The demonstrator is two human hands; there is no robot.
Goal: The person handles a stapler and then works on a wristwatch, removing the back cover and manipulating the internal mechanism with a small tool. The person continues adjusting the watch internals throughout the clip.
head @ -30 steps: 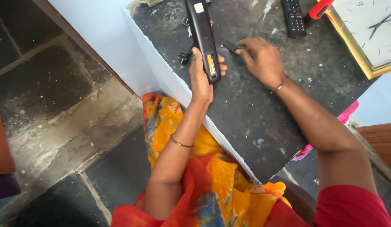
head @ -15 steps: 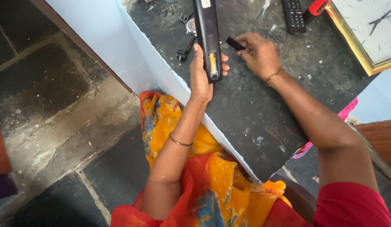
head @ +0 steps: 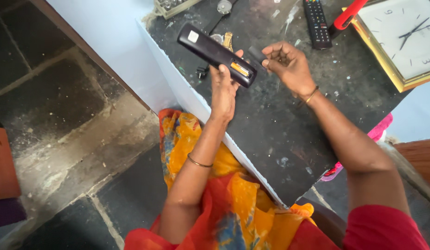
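Single head-worn view, looking steeply down, close over the dark desk (head: 270, 129) at upper right of frame; stone floor (head: 62, 115) fills left.

Brightness: bright, even daylight across the frame.
Shadows: soft and short; the stone floor (head: 62, 115) at left is darker than the rest.
Glare: the pale wall (head: 113, 28) at upper left and the white clock face (head: 400, 32) at upper right are nearly washed out.
Sharpness: centre crisp; slight softness on the right hand (head: 289, 65).
Distortion: wide-angle stretch at the frame edges.
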